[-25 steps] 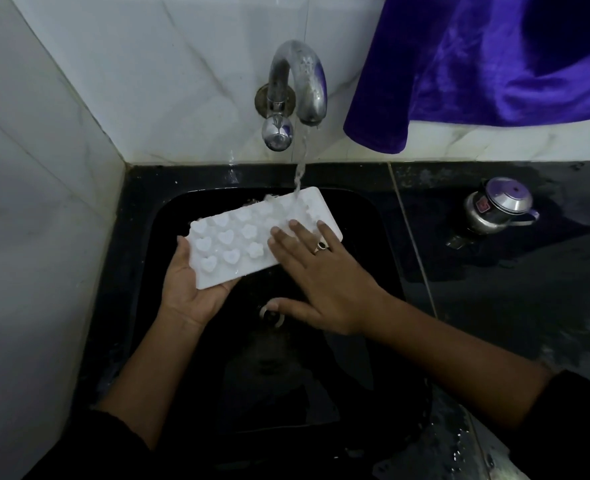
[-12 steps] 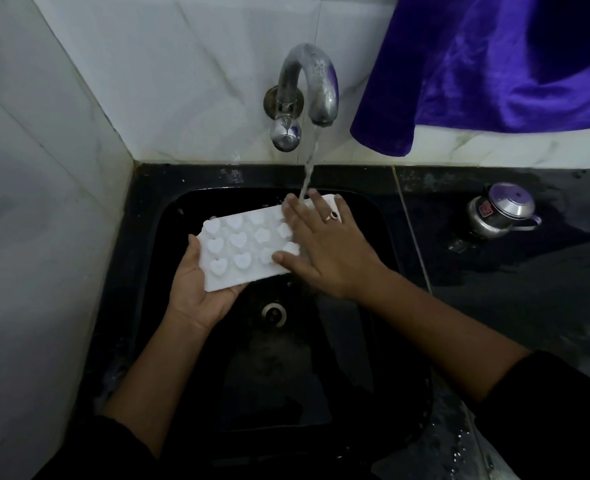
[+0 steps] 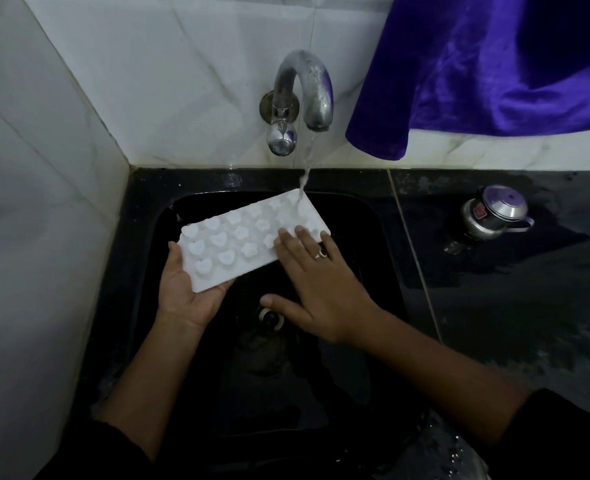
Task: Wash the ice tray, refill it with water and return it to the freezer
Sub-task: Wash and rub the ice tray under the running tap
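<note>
Marble wall tiles point(image 3: 44, 202) close off the left side, and next to them the black sink point(image 3: 148, 237) sits in the corner. Over the basin, the left hand point(image 3: 189, 292) lies palm up under the near-left end of the white ice tray point(image 3: 238, 244). Its grip cradles that end from below, with the thumb up against the short edge. The tray is held clear of the sink floor and slants up and away toward the tap point(image 3: 304, 88). Its heart and flower shapes face up, though I cannot tell whether those are the hollows or their backs. The water stream point(image 3: 305, 168) lands on the far-right corner.

The right hand point(image 3: 324, 289) has no grip at all. Its straight fingers point(image 3: 286, 242) lie flat on the tray's right end and the thumb is spread wide above the drain point(image 3: 269, 315). It looks like rubbing, so I judge the washing is under way.

Further right, a purple cloth point(image 3: 494, 64) hangs near the spout, and a small steel pot point(image 3: 491, 214) stands on the wet table point(image 3: 529, 323).

The likely slip is the tray itself. It is wet and held by one cupped palm, so a firm push from the flat hand could slide it off into the basin. The tilted surface could also throw the stream sideways onto the cloth or the table.
</note>
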`<action>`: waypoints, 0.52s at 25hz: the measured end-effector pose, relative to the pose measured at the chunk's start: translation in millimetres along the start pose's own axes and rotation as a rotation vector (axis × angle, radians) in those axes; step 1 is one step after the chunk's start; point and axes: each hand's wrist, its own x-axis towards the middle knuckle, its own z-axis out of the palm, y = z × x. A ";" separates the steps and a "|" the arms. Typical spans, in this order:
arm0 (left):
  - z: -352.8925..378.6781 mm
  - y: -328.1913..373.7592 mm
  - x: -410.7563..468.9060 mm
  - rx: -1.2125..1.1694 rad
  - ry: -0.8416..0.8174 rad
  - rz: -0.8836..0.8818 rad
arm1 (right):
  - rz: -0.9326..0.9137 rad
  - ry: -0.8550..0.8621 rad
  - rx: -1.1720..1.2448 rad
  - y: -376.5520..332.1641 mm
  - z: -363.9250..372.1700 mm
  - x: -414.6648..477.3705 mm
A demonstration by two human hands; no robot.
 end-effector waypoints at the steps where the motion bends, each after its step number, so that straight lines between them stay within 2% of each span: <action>1: 1.1 0.0 -0.1 0.001 -0.001 0.010 | -0.025 0.002 -0.013 1.0 2.9 -3.5; 5: 7.6 -8.6 1.2 -0.004 -0.002 0.018 | 0.180 0.077 0.094 0.3 6.4 5.6; 9: 4.8 -8.6 3.3 0.006 0.003 0.037 | 0.140 0.087 0.098 -4.2 9.4 4.8; 13: 8.0 -17.8 -5.1 0.035 -0.038 -0.008 | 0.358 0.064 0.160 13.6 10.2 9.9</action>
